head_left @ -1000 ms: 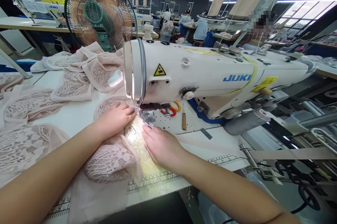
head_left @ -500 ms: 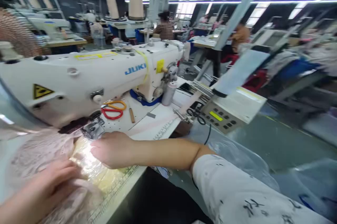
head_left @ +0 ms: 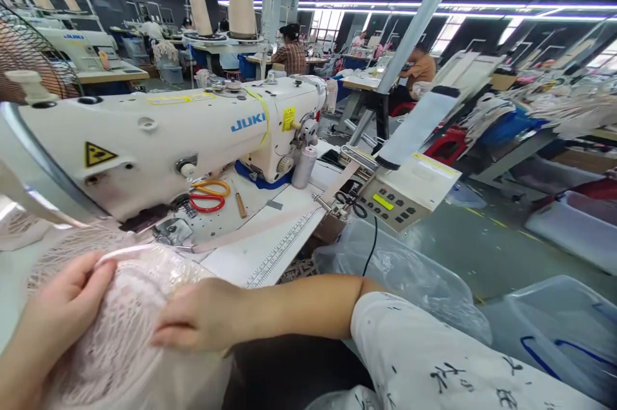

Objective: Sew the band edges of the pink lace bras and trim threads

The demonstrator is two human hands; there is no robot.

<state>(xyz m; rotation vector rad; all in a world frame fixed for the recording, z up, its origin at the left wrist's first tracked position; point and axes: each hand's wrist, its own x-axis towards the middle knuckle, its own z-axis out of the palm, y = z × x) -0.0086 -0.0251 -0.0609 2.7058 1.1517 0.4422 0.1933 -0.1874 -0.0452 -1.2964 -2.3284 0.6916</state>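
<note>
A pale pink lace garment (head_left: 118,339) hangs over the table's near edge, below the head of a white JUKI sewing machine (head_left: 202,121). My left hand (head_left: 72,301) pinches the garment's edge between thumb and fingers. Lower down and to the right, my right hand (head_left: 205,313) is closed on the fabric, its fingers curled and slightly blurred. A shiny see-through patch (head_left: 183,270) shows just above that hand. The presser foot (head_left: 173,230) sits beyond the garment. A pale pink tape (head_left: 250,228) runs across the table toward it.
Red and orange-handled scissors (head_left: 208,196), a wooden-handled awl (head_left: 240,204) and a grey thread spool (head_left: 304,167) lie or stand beside the machine. A tape feeder with a control box (head_left: 395,201) is mounted at right. Clear plastic bins (head_left: 563,326) stand on the floor. Other people work behind.
The garment has been drawn back toward me and raised off the table. My left hand moved up to its edge; my right hand moved down, away from the presser foot. The view shifted slightly.
</note>
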